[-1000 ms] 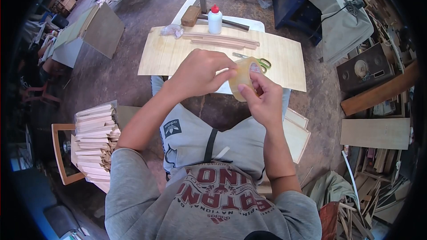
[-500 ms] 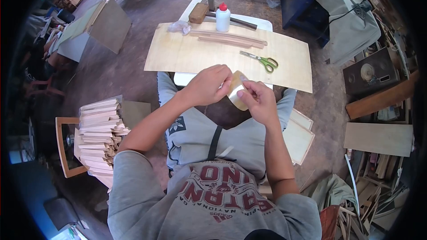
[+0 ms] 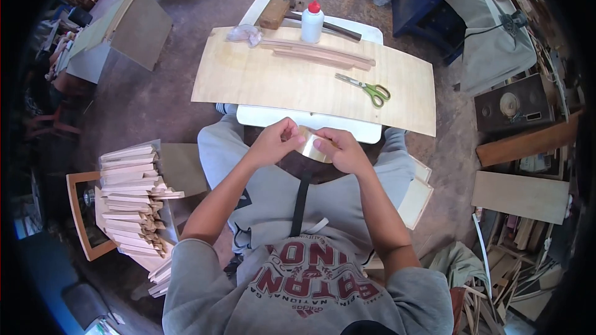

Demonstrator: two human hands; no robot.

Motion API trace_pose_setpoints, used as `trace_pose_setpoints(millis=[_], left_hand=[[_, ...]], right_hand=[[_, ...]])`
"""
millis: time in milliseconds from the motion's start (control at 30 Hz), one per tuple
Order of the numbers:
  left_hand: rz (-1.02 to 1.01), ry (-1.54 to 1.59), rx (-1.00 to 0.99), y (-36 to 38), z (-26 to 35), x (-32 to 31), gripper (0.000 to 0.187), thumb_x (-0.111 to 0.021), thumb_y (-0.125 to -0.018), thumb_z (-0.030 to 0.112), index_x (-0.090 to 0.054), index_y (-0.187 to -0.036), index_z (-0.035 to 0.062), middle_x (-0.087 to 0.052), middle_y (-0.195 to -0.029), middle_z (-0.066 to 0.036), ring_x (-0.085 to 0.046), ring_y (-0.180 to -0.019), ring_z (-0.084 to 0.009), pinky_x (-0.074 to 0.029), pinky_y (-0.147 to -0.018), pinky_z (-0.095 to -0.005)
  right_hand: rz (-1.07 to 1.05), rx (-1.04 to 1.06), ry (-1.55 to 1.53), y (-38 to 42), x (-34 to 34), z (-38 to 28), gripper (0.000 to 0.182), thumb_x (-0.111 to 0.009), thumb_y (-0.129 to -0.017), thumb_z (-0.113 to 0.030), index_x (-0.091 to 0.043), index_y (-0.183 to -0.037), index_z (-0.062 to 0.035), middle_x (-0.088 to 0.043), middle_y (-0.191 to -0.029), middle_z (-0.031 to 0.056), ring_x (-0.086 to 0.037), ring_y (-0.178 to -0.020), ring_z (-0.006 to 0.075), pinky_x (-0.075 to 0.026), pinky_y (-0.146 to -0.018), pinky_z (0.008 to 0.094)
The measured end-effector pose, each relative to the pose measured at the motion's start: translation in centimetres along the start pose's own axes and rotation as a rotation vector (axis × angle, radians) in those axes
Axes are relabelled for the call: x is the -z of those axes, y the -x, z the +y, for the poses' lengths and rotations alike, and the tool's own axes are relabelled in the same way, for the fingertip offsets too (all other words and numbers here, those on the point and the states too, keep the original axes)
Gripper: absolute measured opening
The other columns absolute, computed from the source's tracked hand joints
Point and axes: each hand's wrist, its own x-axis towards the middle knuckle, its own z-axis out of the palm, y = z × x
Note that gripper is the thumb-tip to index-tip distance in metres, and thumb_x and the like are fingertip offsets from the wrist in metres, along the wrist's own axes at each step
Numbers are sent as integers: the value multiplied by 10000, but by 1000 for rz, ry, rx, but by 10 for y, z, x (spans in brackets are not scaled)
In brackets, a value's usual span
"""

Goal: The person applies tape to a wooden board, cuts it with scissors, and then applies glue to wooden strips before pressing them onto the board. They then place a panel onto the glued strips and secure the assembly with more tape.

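Observation:
Over my lap, my right hand [image 3: 343, 151] grips a roll of clear packing tape [image 3: 315, 151], thumb across its shiny outer face. My left hand [image 3: 276, 143] is at the roll's left side, its thumb and fingers pinched together at the tape; the tape's loose end is too small to make out. Beyond both hands lies a thin plywood board [image 3: 248, 80] on a white table [image 3: 279, 116]. On the board rest green-handled scissors [image 3: 372, 91], partly open, and several narrow wood strips [image 3: 323, 59].
A white glue bottle with red cap [image 3: 312, 25], a small plastic bag [image 3: 245, 35], a wood block [image 3: 274, 13] and a dark bar [image 3: 338, 31] stand or lie toward the far side. Stacked wood pieces [image 3: 133, 198] sit at left; a speaker box [image 3: 512, 108] and scrap wood are at right.
Both hands have drawn nearer my body with the tape roll, which has turned more level. My left hand has come down from above the roll to its side.

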Motion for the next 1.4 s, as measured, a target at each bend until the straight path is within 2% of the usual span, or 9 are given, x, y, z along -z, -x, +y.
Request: trace_pose_setpoints(millis=[300, 433, 533, 633, 867, 1000, 1100, 1300, 1400], left_hand=[[173, -47, 0, -45, -18, 12, 220, -662, -967, 220, -570, -943, 21, -572, -849, -13, -526, -783, -93, -480, -671, -267], [283, -251, -31, -47, -10, 38, 188, -667, -947, 173, -576, -936, 9, -579, -840, -39, -548, -798, -105, -487, -659, -266], [375, -332, 4, -37, 5, 60, 190, -681, -912, 179, -609, -931, 4, -649, -858, -120, -641, -751, -226, -545, -679, -330], [438, -301, 72, -19, 2, 86, 175, -688, -904, 159, -612, -925, 3, -645, -841, -98, -628, -744, -196, -534, -672, -325], [549, -324, 25, -6, -17, 117, 181, -704, -896, 178, -634, -910, 12, -660, -813, -87, -624, -724, -172, -519, -666, -320], [508, -281, 44, -15, -12, 105, 189, -706, -895, 194, -637, -901, 18, -661, -796, -77, -627, -740, -159, -516, -671, -321], [408, -203, 43, -20, -9, 92, 191, -708, -902, 196, -636, -891, 20, -662, -794, -49, -613, -739, -133, -516, -671, -317], [376, 266, 216, -8, -40, 143, 95, -705, -929, 172, -637, -884, 124, -643, -866, 33, -608, -829, -63, -525, -689, -255], [292, 322, 345, -1, -37, 187, 162, -716, -936, 234, -634, -850, 125, -653, -883, 24, -611, -858, -74, -509, -737, -270]], right_hand=[[28, 161, -180, -52, 50, 65, 211, -660, -954, -146, -717, -1097, -1, -702, -1033, 58, -629, -964, 138, -501, -884, 294], [756, 12, 996, -109, 122, 165, 556, -754, -811, -298, -612, -1342, -210, -543, -1416, 168, -487, -1271, 411, -510, -977, 497], [551, -139, 907, -123, 179, 182, 547, -754, -803, -295, -632, -1333, -238, -560, -1407, 169, -513, -1233, 424, -468, -1037, 481], [517, -116, 946, -143, 215, 194, 548, -732, -810, -227, -615, -1346, -245, -552, -1409, 168, -531, -1211, 429, -480, -1026, 485], [930, -81, 1003, -184, 196, 172, 488, -698, -862, -167, -611, -1341, -141, -523, -1435, 182, -513, -1273, 393, -499, -999, 462], [362, 285, 262, -149, 68, 84, 553, -847, -774, -163, -642, -1286, -122, -647, -1307, 70, -612, -1186, 275, -475, -981, 410], [97, 519, 277, -98, -28, -12, 910, -925, -573, -178, -542, -1391, -72, -572, -1359, 151, -531, -1258, 369, -421, -1088, 453], [299, 362, 351, -95, -32, 9, 558, -746, -704, 30, -581, -1234, -23, -646, -1121, 162, -652, -1071, 314, -506, -950, 364], [372, 262, -226, -91, 12, 23, 551, -616, -743, 168, -538, -1244, -48, -622, -1098, 31, -610, -1024, 146, -514, -892, 292]])
